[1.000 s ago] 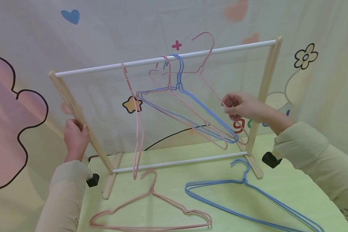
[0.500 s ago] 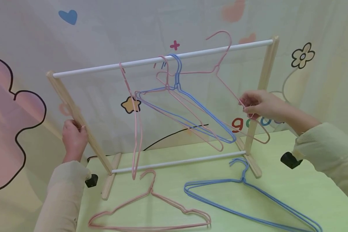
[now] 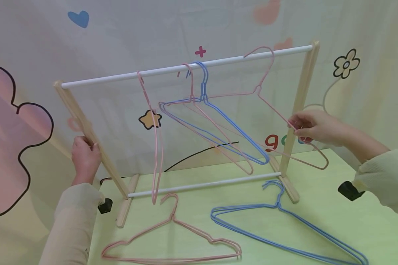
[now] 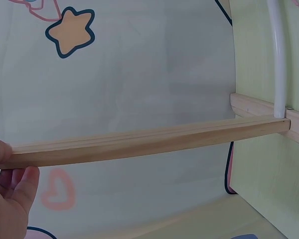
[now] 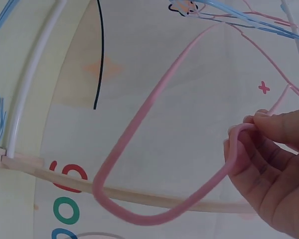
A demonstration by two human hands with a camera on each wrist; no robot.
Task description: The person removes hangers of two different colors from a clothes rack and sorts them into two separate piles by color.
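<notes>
My left hand (image 3: 85, 156) grips the left wooden post (image 3: 111, 165) of a small clothes rack; the left wrist view shows fingers and thumb around that post (image 4: 139, 145). My right hand (image 3: 318, 127) pinches a pink wire hanger (image 3: 274, 107) at its right shoulder, near the right post (image 3: 303, 88). This hanger's hook arches over the white top rod (image 3: 292, 52), its tip close to the rod; contact cannot be told. Blue hangers (image 3: 204, 86) and a pink hanger (image 3: 192, 82) hang mid-rod. Another pink hanger (image 3: 156, 147) hangs further left, turned edge-on.
On the green table (image 3: 199, 209), pink hangers (image 3: 174, 211) lie stacked at front left and blue hangers (image 3: 278, 204) at front right. A white lower rod (image 3: 205, 184) joins the rack's feet. Behind stands a printed curtain (image 3: 119, 40).
My right hand has carried the pink hanger rightward along the rod, and its hook has lately come down from above the rod to its level. My left hand stays on the post.
</notes>
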